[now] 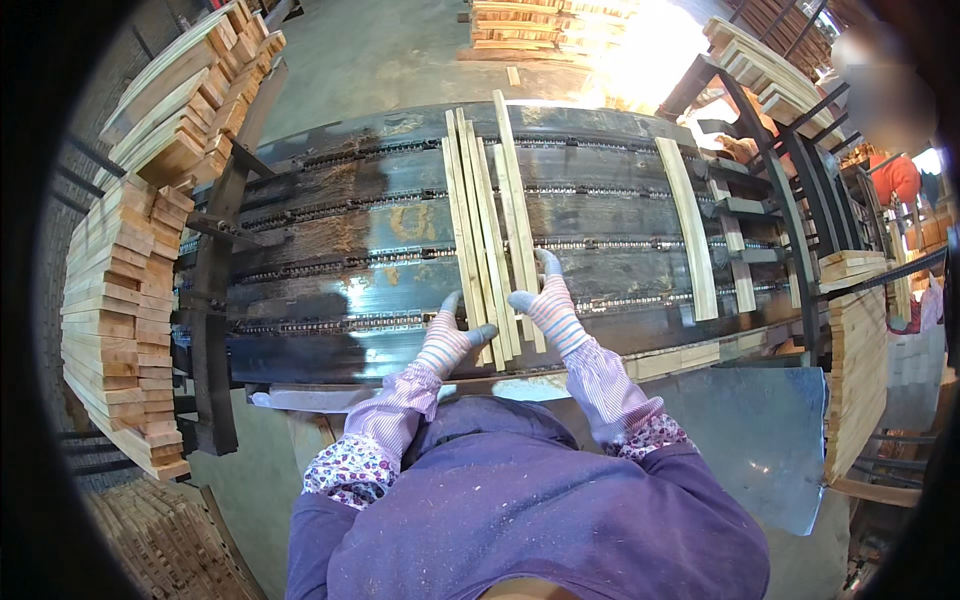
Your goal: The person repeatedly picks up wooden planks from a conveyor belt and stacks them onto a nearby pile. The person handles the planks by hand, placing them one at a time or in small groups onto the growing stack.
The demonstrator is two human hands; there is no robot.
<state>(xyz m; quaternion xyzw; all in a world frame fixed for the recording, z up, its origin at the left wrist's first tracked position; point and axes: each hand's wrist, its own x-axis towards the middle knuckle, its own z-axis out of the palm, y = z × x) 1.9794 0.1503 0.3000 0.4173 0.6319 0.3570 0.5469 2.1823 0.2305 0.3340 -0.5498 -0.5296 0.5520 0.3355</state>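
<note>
Several long, narrow wooden strips point(477, 230) lie side by side across a dark chain conveyor point(340, 255), their near ends pointing toward me. My left hand point(453, 335), in a striped knit glove with grey fingertips, grips the bundle's left edge near that end, thumb over the top. On the opposite side my right hand point(547, 300), gloved alike, presses the right edge, its thumb against the wood and a finger stretched along the outside. The rightmost strip point(513, 200) reaches farther away than the others. The undersides of the strips and some fingertips are hidden.
A single wider board point(687, 230) lies on the conveyor to the right, with more boards beyond it. Tall stacks of planks point(115, 330) stand at the left. Another stack point(857, 370) rises at the right beside a metal frame point(785, 200). A person in orange point(893, 180) is farther off.
</note>
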